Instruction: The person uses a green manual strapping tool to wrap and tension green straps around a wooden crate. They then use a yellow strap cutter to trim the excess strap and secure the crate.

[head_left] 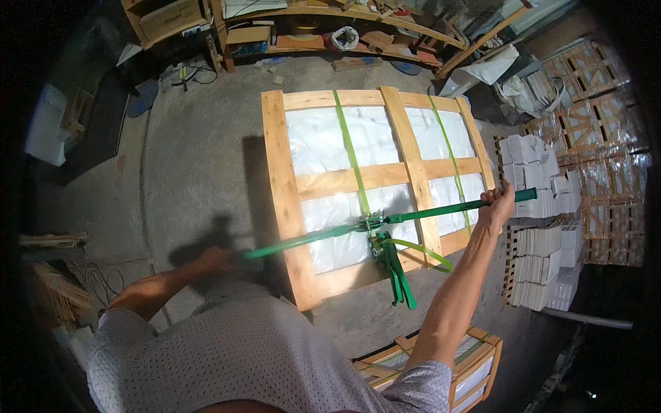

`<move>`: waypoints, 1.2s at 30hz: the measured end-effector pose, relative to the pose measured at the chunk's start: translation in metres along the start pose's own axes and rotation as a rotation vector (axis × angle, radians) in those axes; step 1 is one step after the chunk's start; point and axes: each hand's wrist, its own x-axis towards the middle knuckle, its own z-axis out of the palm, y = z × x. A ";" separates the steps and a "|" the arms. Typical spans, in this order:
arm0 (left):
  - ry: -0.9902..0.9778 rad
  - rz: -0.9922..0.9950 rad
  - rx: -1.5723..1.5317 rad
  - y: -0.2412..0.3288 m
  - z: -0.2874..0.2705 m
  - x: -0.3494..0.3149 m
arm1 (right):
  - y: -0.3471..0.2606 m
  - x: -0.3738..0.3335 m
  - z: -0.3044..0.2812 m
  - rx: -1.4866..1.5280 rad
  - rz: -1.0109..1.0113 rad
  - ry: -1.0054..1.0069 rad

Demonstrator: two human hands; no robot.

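A long-handled green strap crimper (pixel 337 230) lies spread wide across a wooden crate (pixel 330 184), its jaws at a green strap (pixel 349 144). My right hand (pixel 500 202) is wrapped round its right handle, just short of the end. On the left, my left hand (pixel 217 259), dark and slightly blurred, is closed at the end of the other handle. Below the jaws, a green strap tensioner (pixel 394 274) sits on the same strap, with a loose strap tail (pixel 427 255) curling off to the right. White wrapped contents show between the crate's slats.
A second green strap (pixel 451 155) crosses the crate farther right. A smaller wooden crate (pixel 482 354) stands near my right arm. White stacked blocks (pixel 530 155) on pallets and wrapped crates (pixel 602 138) line the right side. A cluttered wooden workbench (pixel 323 12) stands at the back.
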 end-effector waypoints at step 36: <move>-0.658 0.556 -0.940 0.165 0.131 0.084 | 0.257 -0.385 -0.013 -1.342 -0.996 -1.919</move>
